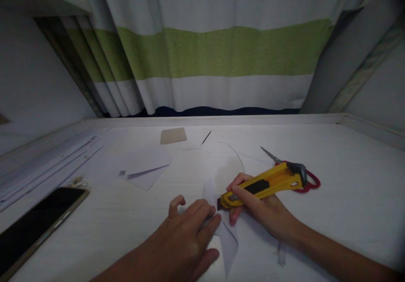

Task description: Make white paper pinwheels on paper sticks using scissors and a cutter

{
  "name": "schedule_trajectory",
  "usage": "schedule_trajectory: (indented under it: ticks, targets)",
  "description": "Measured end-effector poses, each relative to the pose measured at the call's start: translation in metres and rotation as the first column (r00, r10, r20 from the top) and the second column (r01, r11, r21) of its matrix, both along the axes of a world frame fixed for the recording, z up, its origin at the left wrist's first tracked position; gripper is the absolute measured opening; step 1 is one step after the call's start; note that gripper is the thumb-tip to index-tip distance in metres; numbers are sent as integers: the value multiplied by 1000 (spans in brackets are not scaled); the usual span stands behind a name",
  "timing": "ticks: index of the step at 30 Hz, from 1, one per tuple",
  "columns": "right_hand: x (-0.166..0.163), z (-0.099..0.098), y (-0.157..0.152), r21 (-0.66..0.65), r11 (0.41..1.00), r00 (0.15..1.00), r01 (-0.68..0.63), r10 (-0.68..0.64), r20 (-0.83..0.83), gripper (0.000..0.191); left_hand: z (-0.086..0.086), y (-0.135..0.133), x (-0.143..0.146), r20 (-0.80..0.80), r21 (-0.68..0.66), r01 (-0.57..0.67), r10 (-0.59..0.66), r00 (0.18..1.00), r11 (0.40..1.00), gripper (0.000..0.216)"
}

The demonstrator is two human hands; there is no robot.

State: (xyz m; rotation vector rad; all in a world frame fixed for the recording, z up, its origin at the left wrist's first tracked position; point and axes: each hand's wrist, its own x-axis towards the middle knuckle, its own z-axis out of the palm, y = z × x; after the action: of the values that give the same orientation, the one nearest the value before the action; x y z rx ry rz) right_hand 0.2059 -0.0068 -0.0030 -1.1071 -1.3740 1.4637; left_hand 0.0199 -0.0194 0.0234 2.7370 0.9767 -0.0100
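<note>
My right hand (272,216) is closed around a yellow utility knife (280,176) with a black slider. Its blade end points left and down at a folded piece of white paper (228,246). My left hand (188,231) rests on this paper, fingertips close beside the blade. Its little finger is raised and the thumb is spread from the other fingers; part of the paper is hidden under the hand. Just behind the knife lie scissors (311,183) with red handles, partly covered by the knife.
A phone (38,231) lies at the left, near stacked white sheets (53,164). Further back are a folded paper piece (148,174), a grey-brown card (173,136) and a thin dark stick (206,137). A striped curtain (215,54) hangs behind the white tabletop's raised edge.
</note>
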Motion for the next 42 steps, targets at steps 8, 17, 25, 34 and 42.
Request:
schedule_trajectory:
  ticks: [8,17,25,34,42]
  targets:
    - [-3,2,-2,21,1000,1000,6,-6,0,18,2,-4,0,12,50,34,-34,999,998,39]
    - [-4,1,-3,26,1000,1000,-4,4,-31,19,0,-6,-1,59,79,28,-33,998,997,37]
    - [-5,3,-1,-36,999,986,35,-41,-163,20,-2,-5,-2,71,88,33,-39,997,996,37]
    - [-3,2,-1,-12,999,997,32,-32,-66,19,0,-4,-1,41,103,31,-36,999,994,37]
    - [1,-5,1,-22,1000,994,-17,14,-105,17,-12,-5,-4,7,222,73,-77,997,972,38]
